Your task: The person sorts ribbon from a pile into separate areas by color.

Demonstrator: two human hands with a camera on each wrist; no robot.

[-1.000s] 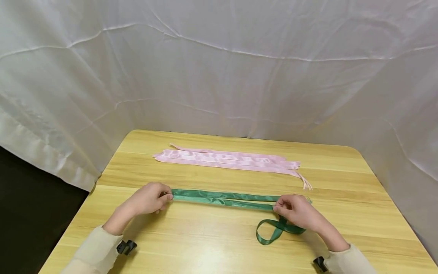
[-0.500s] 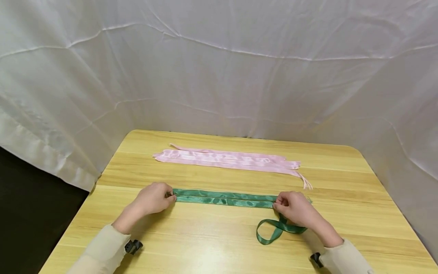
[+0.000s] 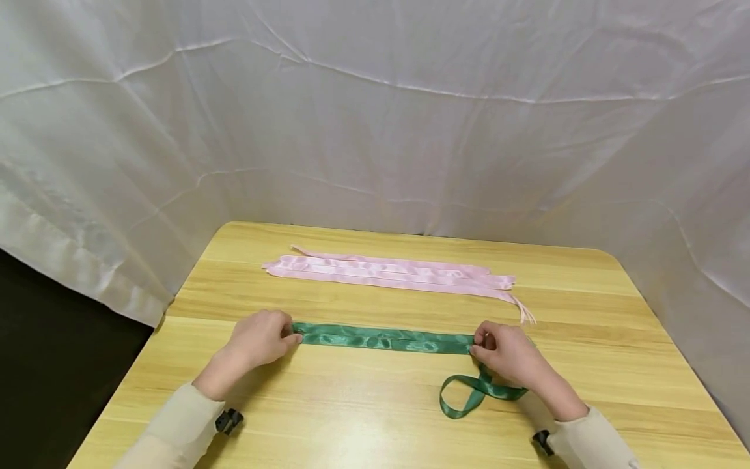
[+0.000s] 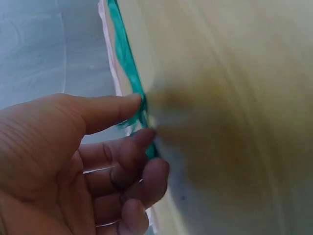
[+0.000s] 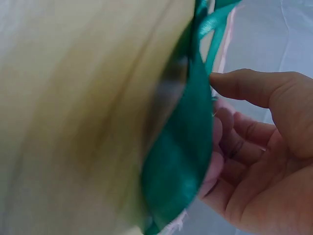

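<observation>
A satiny green ribbon (image 3: 375,337) lies across the wooden table in side-by-side strips, their edges close together. At its left end my left hand (image 3: 260,337) pinches the ribbon between thumb and fingers; the left wrist view shows the thumb (image 4: 110,108) against the ribbon's fold (image 4: 128,61). My right hand (image 3: 508,352) pinches the other end, its fingers covering the turn. From under that hand a loose tail (image 3: 459,404) of the same ribbon loops toward the table front. In the right wrist view the tail (image 5: 178,156) hangs twisted beside the fingers.
Pink ribbon (image 3: 387,272) lies in several parallel strips farther back, with a frayed end (image 3: 523,311) at the right. The wooden table (image 3: 351,410) ends at a pale curtain (image 3: 375,130) behind it. A dark area (image 3: 53,352) shows at far left.
The gap between the green strips has closed and they now lie flush. My left hand shifted slightly right, and my right hand moved slightly away from me. The pink ribbon stays put.
</observation>
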